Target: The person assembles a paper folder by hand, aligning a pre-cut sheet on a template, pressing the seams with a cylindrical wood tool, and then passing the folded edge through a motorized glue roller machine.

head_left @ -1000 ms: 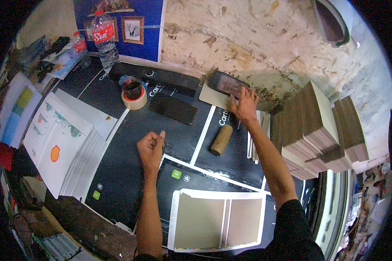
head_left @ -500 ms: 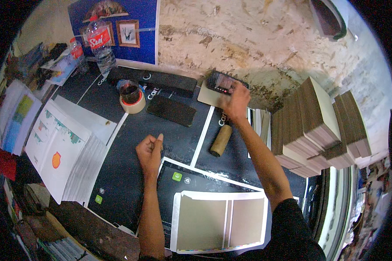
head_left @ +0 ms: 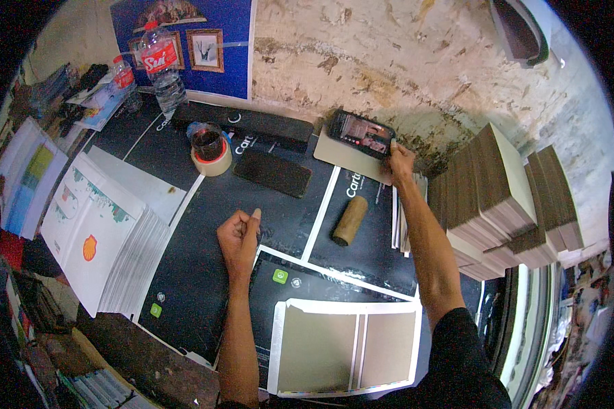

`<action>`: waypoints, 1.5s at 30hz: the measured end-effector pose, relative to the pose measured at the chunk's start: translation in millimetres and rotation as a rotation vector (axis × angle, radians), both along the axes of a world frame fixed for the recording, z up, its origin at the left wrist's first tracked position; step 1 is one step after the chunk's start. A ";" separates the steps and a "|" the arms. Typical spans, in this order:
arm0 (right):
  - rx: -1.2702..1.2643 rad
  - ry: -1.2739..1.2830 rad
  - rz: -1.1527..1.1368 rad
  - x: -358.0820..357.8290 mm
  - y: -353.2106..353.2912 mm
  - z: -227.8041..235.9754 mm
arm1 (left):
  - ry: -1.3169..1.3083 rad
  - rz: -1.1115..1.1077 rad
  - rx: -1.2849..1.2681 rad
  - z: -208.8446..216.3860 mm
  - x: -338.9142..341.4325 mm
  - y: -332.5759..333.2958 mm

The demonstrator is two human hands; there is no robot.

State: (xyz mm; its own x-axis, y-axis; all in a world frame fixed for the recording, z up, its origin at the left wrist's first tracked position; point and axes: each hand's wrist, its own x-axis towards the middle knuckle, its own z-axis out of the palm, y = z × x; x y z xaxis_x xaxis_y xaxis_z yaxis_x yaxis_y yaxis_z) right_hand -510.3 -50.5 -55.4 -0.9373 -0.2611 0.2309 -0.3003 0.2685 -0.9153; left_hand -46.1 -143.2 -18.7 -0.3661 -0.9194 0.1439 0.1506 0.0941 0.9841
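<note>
My right hand (head_left: pixel 401 163) reaches to the far side of the table, at the right end of a black smartphone (head_left: pixel 360 133) with a lit screen. The fingers are closed, with the tips at the phone's edge; part of the grip is hidden. The phone leans near the wall on a beige board (head_left: pixel 348 159). My left hand (head_left: pixel 239 238) hovers over the black table sheet in a loose fist, thumb up, holding nothing. Nearer me lies a white-edged sheet with two grey-brown boards (head_left: pixel 317 347). A brown cylinder (head_left: pixel 350 221) rests beside my right forearm.
A second dark phone (head_left: pixel 273 174), a tape roll (head_left: pixel 213 163) with a dark cup-like thing in it, and a long black case (head_left: pixel 273 126) lie beyond my left hand. Printed sheets (head_left: pixel 109 238) are stacked at left, cut boards (head_left: pixel 488 198) at right. Bottles (head_left: pixel 164 71) stand far left.
My right hand has moved from over the lit phone's screen to its right end, uncovering the screen. My left hand keeps nearly the same pose.
</note>
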 end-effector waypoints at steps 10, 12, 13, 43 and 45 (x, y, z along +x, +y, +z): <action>0.077 -0.211 0.276 -26.6 11.1 105.7 | 0.009 -0.016 -0.019 -7.7 -6.6 0.8; 0.017 -0.231 0.318 -55.4 23.8 109.5 | 0.018 -0.035 -0.010 -4.2 -15.6 5.9; 0.030 -0.158 0.329 -60.4 28.0 109.6 | 0.018 -0.035 -0.006 -0.4 -19.1 10.5; -0.611 -0.500 0.376 59.8 -39.7 60.7 | -0.014 0.000 -0.060 -1.9 1.4 -0.1; -0.678 -0.401 0.423 46.3 -31.3 60.1 | 0.015 -0.031 -0.046 -0.3 -6.1 4.2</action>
